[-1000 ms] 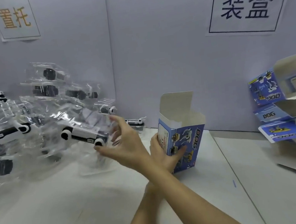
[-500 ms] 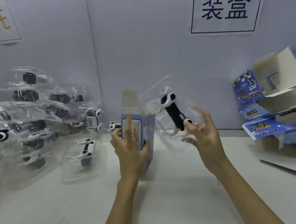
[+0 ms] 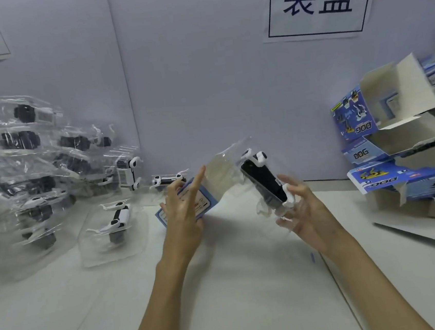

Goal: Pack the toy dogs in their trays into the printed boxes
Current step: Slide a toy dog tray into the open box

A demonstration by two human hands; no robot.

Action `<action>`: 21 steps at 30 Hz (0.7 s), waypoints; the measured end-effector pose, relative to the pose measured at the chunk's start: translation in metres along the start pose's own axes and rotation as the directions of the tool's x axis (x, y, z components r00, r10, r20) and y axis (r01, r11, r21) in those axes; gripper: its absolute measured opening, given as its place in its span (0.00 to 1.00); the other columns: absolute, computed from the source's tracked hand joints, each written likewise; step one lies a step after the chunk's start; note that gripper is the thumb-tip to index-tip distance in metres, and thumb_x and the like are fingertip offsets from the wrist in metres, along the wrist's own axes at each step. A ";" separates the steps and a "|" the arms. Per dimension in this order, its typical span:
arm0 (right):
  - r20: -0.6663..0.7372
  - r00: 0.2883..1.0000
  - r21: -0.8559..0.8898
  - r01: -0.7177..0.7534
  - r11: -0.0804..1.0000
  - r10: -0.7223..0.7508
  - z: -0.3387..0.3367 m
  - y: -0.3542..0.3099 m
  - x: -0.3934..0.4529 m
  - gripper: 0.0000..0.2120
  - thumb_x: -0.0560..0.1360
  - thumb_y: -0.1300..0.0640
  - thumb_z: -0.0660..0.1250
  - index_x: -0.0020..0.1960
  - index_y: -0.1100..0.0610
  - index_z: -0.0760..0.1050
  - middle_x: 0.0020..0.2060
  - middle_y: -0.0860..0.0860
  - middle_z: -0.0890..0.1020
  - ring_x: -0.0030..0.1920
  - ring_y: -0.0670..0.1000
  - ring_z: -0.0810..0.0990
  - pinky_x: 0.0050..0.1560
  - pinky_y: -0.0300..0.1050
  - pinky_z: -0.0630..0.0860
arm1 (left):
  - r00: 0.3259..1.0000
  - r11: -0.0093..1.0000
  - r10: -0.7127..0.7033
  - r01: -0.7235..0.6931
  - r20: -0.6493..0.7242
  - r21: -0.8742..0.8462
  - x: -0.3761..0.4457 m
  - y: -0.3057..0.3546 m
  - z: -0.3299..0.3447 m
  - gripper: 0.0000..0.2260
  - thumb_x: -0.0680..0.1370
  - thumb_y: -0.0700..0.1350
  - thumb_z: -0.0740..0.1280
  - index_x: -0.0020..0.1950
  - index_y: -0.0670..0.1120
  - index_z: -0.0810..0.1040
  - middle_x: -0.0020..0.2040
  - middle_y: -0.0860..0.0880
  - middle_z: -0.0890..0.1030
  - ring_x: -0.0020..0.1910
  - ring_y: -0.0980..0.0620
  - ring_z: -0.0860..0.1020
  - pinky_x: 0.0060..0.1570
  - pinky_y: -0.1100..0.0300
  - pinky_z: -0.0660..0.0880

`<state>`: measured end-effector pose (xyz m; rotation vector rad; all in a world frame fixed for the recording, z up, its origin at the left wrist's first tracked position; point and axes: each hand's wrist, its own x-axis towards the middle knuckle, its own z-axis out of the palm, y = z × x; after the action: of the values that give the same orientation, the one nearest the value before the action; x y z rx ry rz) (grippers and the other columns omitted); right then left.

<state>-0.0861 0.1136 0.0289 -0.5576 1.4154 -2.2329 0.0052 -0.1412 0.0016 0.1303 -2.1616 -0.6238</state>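
A: Two hands are up over the white table [image 3: 223,285], each with something in it. The left hand [image 3: 183,216] grips the printed box [image 3: 201,201], thumb and lower fingers curled round its blue-edged side, while the index finger sticks out straight, up along the box.

B: How does the box lie?

A: Tilted, its open end turned toward the right, the pale flap [image 3: 221,173] raised above it. It is lifted off the table.

B: And the right hand [image 3: 305,209]?

A: It holds the clear tray [image 3: 264,186] from below, fingers curled round the lower end. The toy dog [image 3: 262,180] sits in the tray, black body with white legs, slanting up and to the left. Its upper end is just beside the box's open mouth; I cannot tell whether the tray is touching the flap.

B: What else is on the table?

A: At the left, a heap of trays with dogs [image 3: 31,171] is stacked against the wall. One single tray [image 3: 114,224] lies flat in front of it, near the left hand. At the right edge stand stacked open boxes [image 3: 384,131] printed with "DOG". Above, on the wall, hangs a sign [image 3: 318,1] with two dark characters.
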 end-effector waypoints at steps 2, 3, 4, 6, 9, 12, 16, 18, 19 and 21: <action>0.051 0.997 -0.028 -0.055 0.998 0.056 -0.006 0.000 -0.002 0.22 0.74 0.51 0.73 0.68 0.45 0.79 0.54 0.59 0.76 0.40 0.52 0.76 0.41 0.46 0.80 | 1.000 0.997 0.027 -0.026 0.007 -0.069 -0.002 -0.007 0.000 0.58 0.71 0.26 0.73 0.77 0.78 0.49 0.71 0.49 0.60 0.70 0.45 0.67 0.60 0.42 0.78; 0.086 0.993 -0.036 -0.079 0.996 0.082 -0.009 0.000 -0.003 0.24 0.74 0.50 0.74 0.69 0.45 0.78 0.55 0.59 0.74 0.40 0.53 0.74 0.40 0.45 0.78 | 0.999 0.993 0.051 -0.049 0.015 -0.111 -0.002 -0.009 0.000 0.56 0.72 0.27 0.74 0.77 0.77 0.51 0.71 0.49 0.60 0.70 0.45 0.67 0.59 0.44 0.79; 0.117 0.988 -0.042 -0.099 0.994 0.103 -0.011 0.000 -0.004 0.27 0.73 0.49 0.74 0.71 0.46 0.77 0.56 0.59 0.72 0.41 0.53 0.72 0.40 0.45 0.77 | 0.997 0.986 0.077 -0.073 0.020 -0.150 -0.003 -0.010 0.001 0.54 0.72 0.29 0.74 0.78 0.75 0.52 0.71 0.49 0.61 0.69 0.45 0.67 0.59 0.45 0.80; 0.149 0.979 -0.057 -0.133 0.989 0.140 -0.016 -0.002 -0.005 0.30 0.70 0.47 0.75 0.72 0.47 0.76 0.56 0.59 0.74 0.42 0.54 0.71 0.39 0.45 0.77 | 0.994 0.972 0.106 -0.101 0.011 -0.213 -0.003 -0.010 0.003 0.49 0.72 0.34 0.77 0.78 0.70 0.56 0.71 0.49 0.62 0.69 0.46 0.68 0.60 0.47 0.79; 0.148 0.971 -0.085 -0.178 0.980 0.189 -0.025 -0.003 -0.007 0.30 0.68 0.46 0.77 0.70 0.48 0.78 0.57 0.58 0.80 0.44 0.56 0.72 0.38 0.45 0.76 | 0.994 0.958 0.105 -0.104 -0.010 -0.267 -0.004 -0.007 0.004 0.44 0.72 0.39 0.79 0.77 0.66 0.60 0.70 0.51 0.64 0.70 0.51 0.68 0.64 0.48 0.78; 0.134 0.964 -0.111 -0.215 0.970 0.229 -0.032 -0.001 -0.007 0.30 0.67 0.46 0.78 0.69 0.48 0.79 0.57 0.57 0.80 0.45 0.56 0.70 0.40 0.46 0.73 | 0.990 0.953 0.141 -0.127 0.029 -0.274 -0.004 -0.009 0.005 0.43 0.74 0.35 0.77 0.79 0.63 0.60 0.74 0.58 0.64 0.74 0.55 0.66 0.67 0.44 0.75; 0.110 0.963 -0.029 -0.246 0.969 0.248 -0.039 0.000 -0.001 0.29 0.65 0.48 0.80 0.66 0.51 0.82 0.55 0.55 0.81 0.44 0.53 0.73 0.38 0.43 0.72 | 0.977 0.940 0.201 -0.174 0.065 -0.295 -0.004 -0.007 0.008 0.45 0.74 0.28 0.73 0.78 0.65 0.60 0.81 0.56 0.62 0.83 0.47 0.58 0.74 0.40 0.69; 0.082 0.966 0.043 -0.250 0.967 0.246 -0.045 0.000 0.001 0.27 0.64 0.50 0.80 0.63 0.52 0.83 0.54 0.55 0.80 0.45 0.52 0.73 0.36 0.41 0.73 | 0.968 0.936 0.241 -0.213 0.068 -0.282 -0.005 -0.004 0.011 0.40 0.74 0.28 0.74 0.73 0.64 0.65 0.81 0.53 0.62 0.82 0.47 0.60 0.72 0.43 0.70; 0.066 0.966 0.070 -0.254 0.965 0.249 -0.048 0.000 0.002 0.27 0.64 0.50 0.80 0.62 0.52 0.83 0.53 0.56 0.80 0.44 0.52 0.72 0.35 0.41 0.73 | 0.965 0.938 0.249 -0.220 0.078 -0.267 -0.006 -0.003 0.013 0.36 0.74 0.28 0.74 0.69 0.61 0.67 0.80 0.53 0.63 0.82 0.47 0.60 0.72 0.44 0.70; 0.029 0.969 0.085 -0.247 0.965 0.246 -0.053 0.000 0.003 0.27 0.65 0.51 0.80 0.63 0.53 0.83 0.52 0.58 0.81 0.40 0.51 0.71 0.32 0.39 0.75 | 0.963 0.946 0.254 -0.228 0.088 -0.229 -0.008 -0.001 0.018 0.31 0.73 0.29 0.75 0.65 0.56 0.69 0.79 0.52 0.65 0.81 0.48 0.61 0.72 0.43 0.70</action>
<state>-0.1179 0.1511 0.0079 -0.3498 1.2930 -2.0739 -0.0037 -0.1328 -0.0136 -0.2925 -2.1593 -0.7339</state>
